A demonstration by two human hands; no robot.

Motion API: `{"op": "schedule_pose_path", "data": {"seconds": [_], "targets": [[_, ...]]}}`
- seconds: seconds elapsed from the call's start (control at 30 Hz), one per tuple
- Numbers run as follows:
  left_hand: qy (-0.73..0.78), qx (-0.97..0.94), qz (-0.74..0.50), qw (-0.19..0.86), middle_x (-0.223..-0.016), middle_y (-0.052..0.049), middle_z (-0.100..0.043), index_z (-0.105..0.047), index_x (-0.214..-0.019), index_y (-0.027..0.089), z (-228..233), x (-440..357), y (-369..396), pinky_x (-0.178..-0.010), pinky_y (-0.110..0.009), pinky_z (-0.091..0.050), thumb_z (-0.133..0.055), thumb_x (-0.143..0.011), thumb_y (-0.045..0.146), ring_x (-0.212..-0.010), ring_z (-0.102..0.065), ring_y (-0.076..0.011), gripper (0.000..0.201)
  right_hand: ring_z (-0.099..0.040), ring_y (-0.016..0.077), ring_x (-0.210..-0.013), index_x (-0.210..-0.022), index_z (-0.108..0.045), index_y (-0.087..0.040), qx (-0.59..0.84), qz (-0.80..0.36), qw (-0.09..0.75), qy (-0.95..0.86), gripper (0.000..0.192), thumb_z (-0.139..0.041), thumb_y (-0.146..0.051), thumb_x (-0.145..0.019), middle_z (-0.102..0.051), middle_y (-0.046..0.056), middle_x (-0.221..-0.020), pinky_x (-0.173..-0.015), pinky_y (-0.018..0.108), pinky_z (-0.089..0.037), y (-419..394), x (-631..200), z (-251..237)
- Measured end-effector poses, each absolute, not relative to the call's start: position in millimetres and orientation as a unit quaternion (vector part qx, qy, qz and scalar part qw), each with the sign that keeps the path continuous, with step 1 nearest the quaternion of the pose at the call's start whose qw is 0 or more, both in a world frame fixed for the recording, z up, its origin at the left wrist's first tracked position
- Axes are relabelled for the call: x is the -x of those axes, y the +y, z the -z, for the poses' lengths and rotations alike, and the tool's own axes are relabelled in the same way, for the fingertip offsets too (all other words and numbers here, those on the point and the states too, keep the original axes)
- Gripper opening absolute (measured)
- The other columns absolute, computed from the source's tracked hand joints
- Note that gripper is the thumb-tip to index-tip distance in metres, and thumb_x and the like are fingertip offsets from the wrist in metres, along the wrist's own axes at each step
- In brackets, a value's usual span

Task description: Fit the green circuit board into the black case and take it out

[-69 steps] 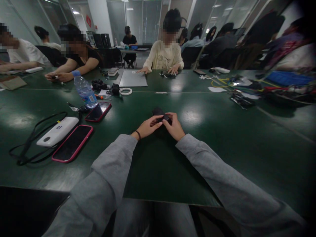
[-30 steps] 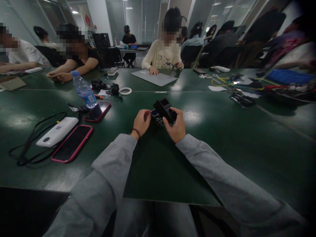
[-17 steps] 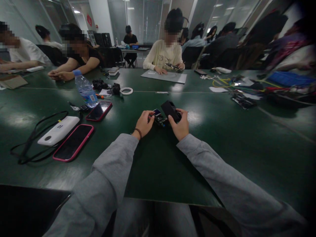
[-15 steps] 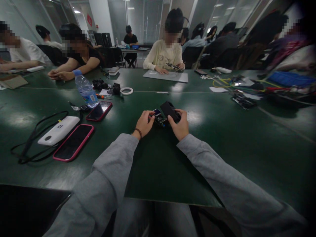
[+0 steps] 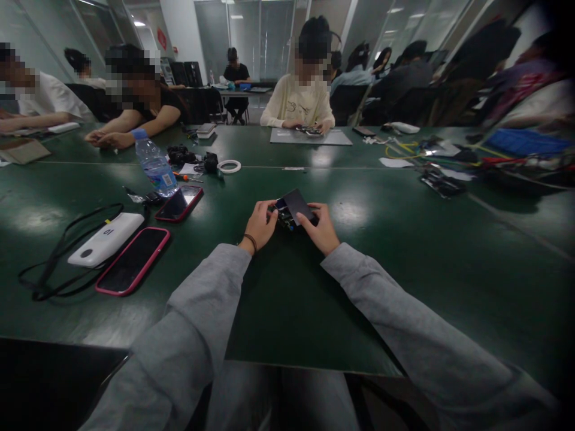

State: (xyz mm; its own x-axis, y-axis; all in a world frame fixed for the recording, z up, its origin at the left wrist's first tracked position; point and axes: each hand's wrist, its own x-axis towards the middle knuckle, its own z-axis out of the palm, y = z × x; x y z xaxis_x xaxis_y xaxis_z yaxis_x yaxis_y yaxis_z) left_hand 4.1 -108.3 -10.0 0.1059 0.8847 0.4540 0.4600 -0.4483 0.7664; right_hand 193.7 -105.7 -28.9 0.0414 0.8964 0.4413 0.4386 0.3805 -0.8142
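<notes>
Both hands meet at the middle of the table (image 5: 287,287) over a small black device. The right hand (image 5: 322,228) pinches a flat dark cover (image 5: 297,206), tilted above a circuit board (image 5: 283,214) that the left hand (image 5: 259,224) steadies, fingers closed on its edge. This looks like the fitting step — cover being matched to board. The next move would call for squaring the edges and gentle, even pressure. The board's parts are too small and dim to read — fingers hide its near side.

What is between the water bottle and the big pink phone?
In the head view, a smaller red-edged phone lies on the table between the water bottle and the big pink phone.
</notes>
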Motion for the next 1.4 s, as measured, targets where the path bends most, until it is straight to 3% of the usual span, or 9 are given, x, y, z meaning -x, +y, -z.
{"op": "schedule_pose_path", "data": {"seconds": [0.33, 0.5, 0.83, 1.23, 1.4], "targets": [[0.482, -0.711, -0.465, 0.215, -0.119, -0.009, -0.047, -0.05, -0.118, 0.019, 16, -3, -104, -0.082, -0.034, -0.048, -0.04, -0.09, 0.036, -0.087, -0.057, -0.0145, 0.034, -0.058, 0.0232, -0.09, -0.118, -0.041, -0.019, 0.483, -0.202, 0.511, -0.682, 0.052, -0.06, -0.048, -0.079, -0.057, 0.009, -0.099, -0.081, 0.041, -0.048, -113, -189, 21], [0.481, -0.714, -0.465, 0.206, -0.119, -0.009, -0.047, -0.049, -0.118, 0.019, 17, -3, -103, -0.082, -0.034, -0.048, -0.04, -0.09, 0.037, -0.089, -0.057, -0.0149, 0.034, -0.054, 0.0235, -0.102, -0.12, -0.042, -0.02, 0.451, -0.12, 0.513, -0.721, 0.047, -0.059, -0.042, -0.082, -0.053, 0.009, -0.112, -0.09, 0.041, -0.045, -121, -185, 14], [0.49, -0.716, -0.453, 0.205, -0.118, -0.008, -0.047, -0.052, -0.116, 0.02, 12, -4, -107, -0.079, -0.032, -0.049, -0.042, -0.09, 0.033, -0.088, -0.057, -0.0143, 0.03, -0.048, 0.0243, -0.108, -0.123, -0.042, -0.017, 0.462, 0.039, 0.512, -0.723, 0.045, -0.055, -0.037, -0.084, -0.049, 0.011, -0.115, -0.095, 0.041, -0.042, -119, -196, 5], [0.493, -0.713, -0.452, 0.211, -0.119, -0.008, -0.046, -0.052, -0.115, 0.02, 13, -5, -106, -0.078, -0.031, -0.05, -0.043, -0.089, 0.031, -0.083, -0.057, -0.0125, 0.03, -0.052, 0.0234, -0.095, -0.111, -0.053, -0.018, 0.552, -0.051, 0.459, -0.694, 0.033, -0.053, -0.037, -0.083, -0.055, 0.009, -0.102, -0.087, 0.041, -0.044, -98, -213, 25], [0.492, -0.712, -0.454, 0.213, -0.119, -0.008, -0.046, -0.052, -0.115, 0.02, 13, -5, -106, -0.078, -0.032, -0.05, -0.044, -0.089, 0.031, -0.083, -0.057, -0.0122, 0.03, -0.048, 0.027, -0.098, -0.111, -0.055, -0.019, 0.564, 0.004, 0.421, -0.71, 0.034, -0.055, -0.034, -0.081, -0.053, 0.011, -0.102, -0.089, 0.046, -0.04, -98, -212, 28]]}}
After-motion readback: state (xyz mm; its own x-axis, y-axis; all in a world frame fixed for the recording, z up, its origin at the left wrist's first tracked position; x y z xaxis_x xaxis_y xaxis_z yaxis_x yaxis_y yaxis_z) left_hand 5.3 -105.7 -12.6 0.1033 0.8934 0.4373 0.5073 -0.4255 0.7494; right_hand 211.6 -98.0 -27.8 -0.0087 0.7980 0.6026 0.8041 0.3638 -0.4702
